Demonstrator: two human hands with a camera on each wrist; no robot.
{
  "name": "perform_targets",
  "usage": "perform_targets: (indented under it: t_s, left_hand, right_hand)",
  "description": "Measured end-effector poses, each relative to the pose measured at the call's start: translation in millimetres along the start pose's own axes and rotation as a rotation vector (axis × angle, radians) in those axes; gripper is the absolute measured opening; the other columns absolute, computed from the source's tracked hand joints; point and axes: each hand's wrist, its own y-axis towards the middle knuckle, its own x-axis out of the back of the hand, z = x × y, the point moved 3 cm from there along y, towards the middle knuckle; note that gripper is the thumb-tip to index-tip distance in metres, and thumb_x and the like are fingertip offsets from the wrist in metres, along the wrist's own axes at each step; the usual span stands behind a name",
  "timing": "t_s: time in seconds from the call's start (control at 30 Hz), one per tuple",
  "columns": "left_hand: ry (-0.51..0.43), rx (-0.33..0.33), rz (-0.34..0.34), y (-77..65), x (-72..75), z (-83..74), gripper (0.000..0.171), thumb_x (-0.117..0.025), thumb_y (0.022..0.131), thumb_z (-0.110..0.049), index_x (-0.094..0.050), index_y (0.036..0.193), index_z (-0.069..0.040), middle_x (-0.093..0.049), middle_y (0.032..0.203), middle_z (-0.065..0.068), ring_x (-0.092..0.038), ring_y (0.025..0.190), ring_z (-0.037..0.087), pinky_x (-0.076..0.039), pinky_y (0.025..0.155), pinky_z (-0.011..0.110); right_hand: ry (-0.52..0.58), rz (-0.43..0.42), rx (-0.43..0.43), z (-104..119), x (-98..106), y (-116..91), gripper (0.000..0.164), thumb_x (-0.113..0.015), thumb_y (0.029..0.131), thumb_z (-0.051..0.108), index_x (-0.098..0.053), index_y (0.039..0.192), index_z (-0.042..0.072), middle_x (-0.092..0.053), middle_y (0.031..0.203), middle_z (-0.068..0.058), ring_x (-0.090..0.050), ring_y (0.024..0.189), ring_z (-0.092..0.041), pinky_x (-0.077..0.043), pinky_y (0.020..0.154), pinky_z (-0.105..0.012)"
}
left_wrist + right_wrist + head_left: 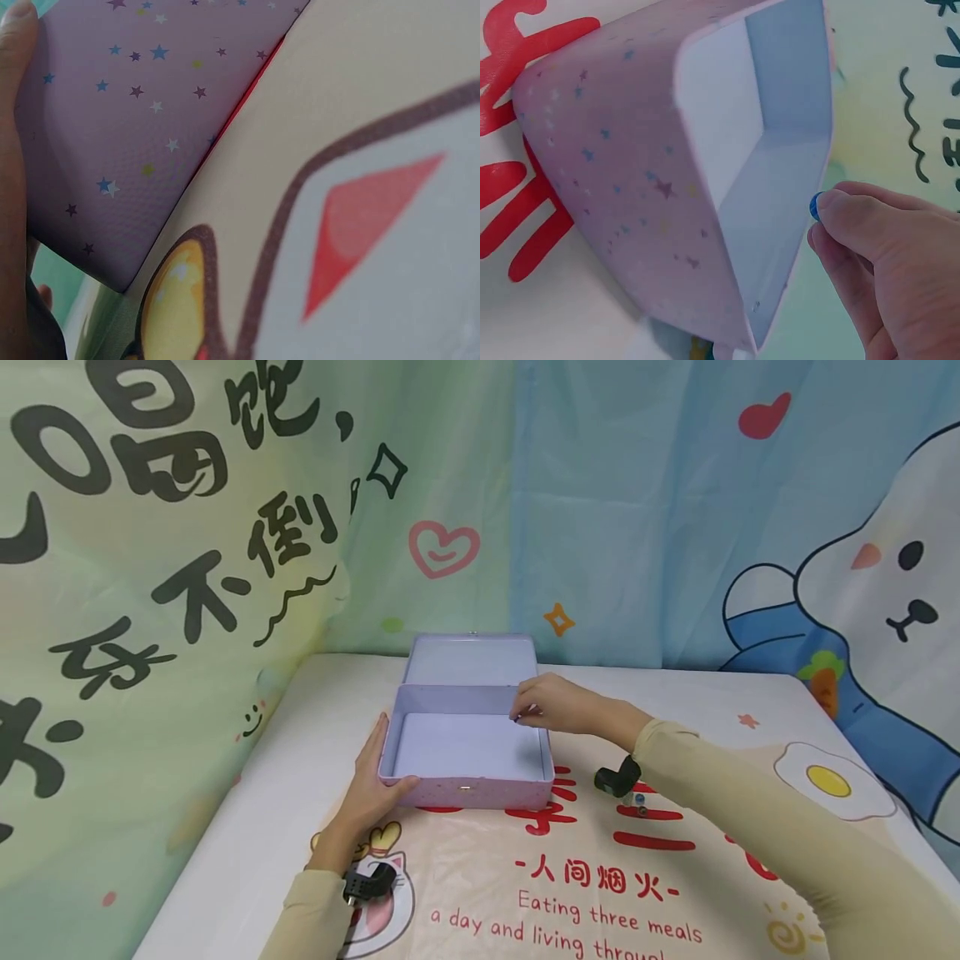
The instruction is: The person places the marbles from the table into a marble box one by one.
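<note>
A lilac tin box point(472, 793) printed with small stars stands on the table, its hinged lid point(471, 660) raised at the back. Its pale inside shows bare in the head view. My left hand point(371, 785) holds the box's front left corner, fingers along the left wall and thumb on the front rim. In the left wrist view that thumb point(13, 52) lies against the starred wall. My right hand point(558, 703) is above the right rim, near the back corner. Thumb and forefinger pinch a small round blue bead point(817, 205), mostly covered by the fingertips.
A printed tablecloth point(600, 935) with red lettering covers the table's front. Small bluish items point(640, 806) lie right of the box, near the black wrist camera point(618, 777). A fabric backdrop point(600, 510) hangs behind the table and on the left.
</note>
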Motion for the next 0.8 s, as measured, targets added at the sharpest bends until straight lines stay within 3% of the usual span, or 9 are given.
perform_targets:
  t_s: [0.2,0.57,0.8]
  left_hand:
    - [0.002,-0.020,-0.007,0.6,0.0,0.7,0.112,-0.073,0.072,-0.051,-0.005,0.155,-0.018,-0.004,0.162,0.000,-0.005,0.147,0.032,-0.011,0.111,0.067]
    - [0.007,-0.033,-0.010,0.4,1.7,-0.7,0.113,-0.071,0.072,-0.056,-0.005,0.154,-0.018,-0.006,0.161,0.005,-0.006,0.147,0.035,-0.011,0.112,0.066]
    - [0.024,-0.032,-0.010,0.0,1.4,-0.8,0.112,-0.072,0.073,-0.051,-0.004,0.154,-0.017,-0.005,0.161,0.005,-0.007,0.146,0.037,-0.012,0.110,0.068]
  right_hand:
    - [-0.017,0.022,0.076,1,-6,19,0.011,-0.072,0.083,0.009,-0.075,0.094,0.009,-0.070,0.091,-0.002,-0.065,0.083,-0.010,-0.055,0.077,-0.021]
    - [-0.001,-0.024,0.096,-9,-12,54,0.011,-0.071,0.082,0.005,-0.075,0.092,0.007,-0.070,0.089,-0.003,-0.066,0.083,-0.011,-0.055,0.077,-0.022]
    - [0.057,-0.067,0.034,-20,-27,67,0.011,-0.069,0.084,0.005,-0.075,0.094,0.004,-0.070,0.091,-0.004,-0.066,0.085,-0.012,-0.055,0.078,-0.021]
